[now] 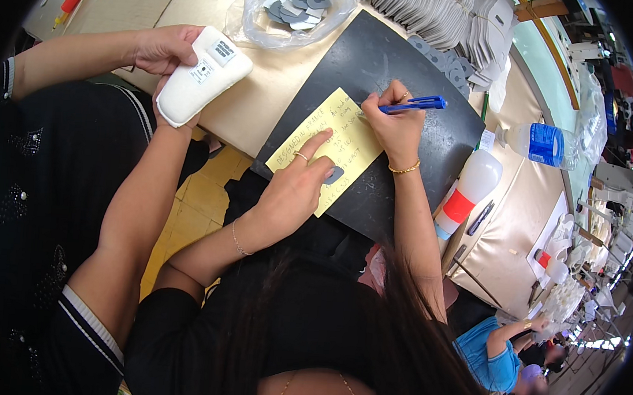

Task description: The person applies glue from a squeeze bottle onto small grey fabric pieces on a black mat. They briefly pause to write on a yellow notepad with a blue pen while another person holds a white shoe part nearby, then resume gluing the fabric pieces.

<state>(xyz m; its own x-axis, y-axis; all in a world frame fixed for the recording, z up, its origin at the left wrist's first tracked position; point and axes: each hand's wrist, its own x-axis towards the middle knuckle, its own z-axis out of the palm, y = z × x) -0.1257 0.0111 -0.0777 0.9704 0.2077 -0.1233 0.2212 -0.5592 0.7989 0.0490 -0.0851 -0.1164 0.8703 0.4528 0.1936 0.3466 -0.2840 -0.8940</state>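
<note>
My right hand [395,126] is closed around a blue pen [415,105], above the upper right part of a yellow sheet of paper [309,142] with handwriting. My left hand [295,189] rests on the sheet, index finger stretched out and thumb apart from it. Beside that thumb a small grey rounded piece [334,175] lies on the paper; whether the thumb presses on it I cannot tell. Under the sheet is a dark flat board [370,62]. At the left, a co-worker's hands [169,51] hold a white padded, tongue-shaped piece [206,80] with printed labels.
A clear plastic bag [252,17] of grey and white pieces stands beyond the board. Stacked grey cut pieces [425,14] lie at the back. To the right are a white bottle with a red band [471,186], a blue-labelled water bottle [547,146] and a dark pen [480,218].
</note>
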